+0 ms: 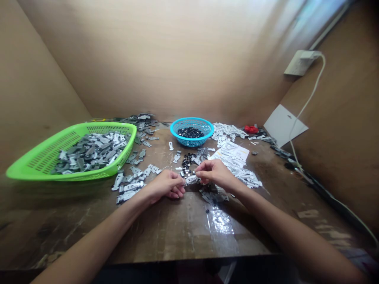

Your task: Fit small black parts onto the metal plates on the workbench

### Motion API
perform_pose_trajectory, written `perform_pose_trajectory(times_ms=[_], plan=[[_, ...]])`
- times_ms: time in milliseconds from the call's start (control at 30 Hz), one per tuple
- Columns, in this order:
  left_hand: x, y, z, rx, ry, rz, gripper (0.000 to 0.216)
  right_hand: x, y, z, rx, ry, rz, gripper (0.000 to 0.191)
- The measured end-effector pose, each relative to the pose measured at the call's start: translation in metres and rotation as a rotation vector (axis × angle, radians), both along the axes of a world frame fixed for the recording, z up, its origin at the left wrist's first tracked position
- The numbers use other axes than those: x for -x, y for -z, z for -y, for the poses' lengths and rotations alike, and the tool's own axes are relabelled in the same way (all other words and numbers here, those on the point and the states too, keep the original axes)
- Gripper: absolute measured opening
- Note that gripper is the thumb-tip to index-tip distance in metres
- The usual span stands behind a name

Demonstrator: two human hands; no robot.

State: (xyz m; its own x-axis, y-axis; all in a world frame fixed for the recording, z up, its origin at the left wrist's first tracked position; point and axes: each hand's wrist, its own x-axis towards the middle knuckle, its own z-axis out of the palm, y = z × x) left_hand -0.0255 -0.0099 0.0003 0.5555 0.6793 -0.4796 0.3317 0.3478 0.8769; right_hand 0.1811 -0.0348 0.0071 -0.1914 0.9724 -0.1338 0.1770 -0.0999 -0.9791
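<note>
Between my two hands, just above the table, is a small light grey plastic part (192, 180). My left hand (168, 184) pinches its left end, fingers curled. At the part's right end, the fingertips of my right hand (213, 172) are pressed together on it; whether they also hold a smaller piece I cannot make out. Small black round pieces (187, 162) lie in a loose heap just beyond my hands. Left of my left hand are scattered grey and white parts (130, 187). White parts (247, 177) are piled beyond my right wrist.
A green basket (126, 165) full of grey parts stands at the left. A blue basket (192, 143) with black pieces sits at the back middle. A red object (251, 129) lies back right. A white cable (308, 98) hangs from the socket (298, 63) down the right wall.
</note>
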Motion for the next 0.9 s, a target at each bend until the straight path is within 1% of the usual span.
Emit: perform_pose_trajectory(times_ms=[133, 333, 433, 533, 633, 767, 833, 900], plan=[[0.002, 0.001, -0.001, -0.002, 0.002, 0.017, 0.032, -0.002, 0.005, -0.001, 0.013, 0.018, -0.029, 0.023], [0.002, 0.003, -0.002, 0.019, -0.021, 0.036, 0.031, -0.004, 0.006, -0.002, -0.071, 0.107, 0.079, 0.025], [0.002, 0.001, -0.001, 0.015, -0.041, 0.054, 0.031, -0.004, 0.008, -0.003, -0.058, 0.120, 0.090, 0.027], [0.002, -0.002, 0.000, -0.002, -0.047, 0.076, 0.031, -0.004, 0.012, -0.005, -0.023, 0.119, 0.041, 0.031], [0.003, -0.004, 0.000, -0.019, -0.042, 0.096, 0.030, -0.005, 0.015, -0.006, 0.055, 0.071, -0.014, 0.036], [0.005, -0.004, 0.000, -0.040, -0.019, 0.099, 0.029, -0.011, 0.013, -0.006, 0.206, -0.060, -0.022, 0.038], [0.007, -0.002, -0.001, -0.053, -0.002, 0.100, 0.029, -0.012, 0.012, -0.005, 0.247, -0.109, -0.035, 0.038], [0.009, 0.002, -0.003, -0.068, 0.016, 0.100, 0.029, -0.012, 0.012, -0.005, 0.261, -0.122, -0.050, 0.037]])
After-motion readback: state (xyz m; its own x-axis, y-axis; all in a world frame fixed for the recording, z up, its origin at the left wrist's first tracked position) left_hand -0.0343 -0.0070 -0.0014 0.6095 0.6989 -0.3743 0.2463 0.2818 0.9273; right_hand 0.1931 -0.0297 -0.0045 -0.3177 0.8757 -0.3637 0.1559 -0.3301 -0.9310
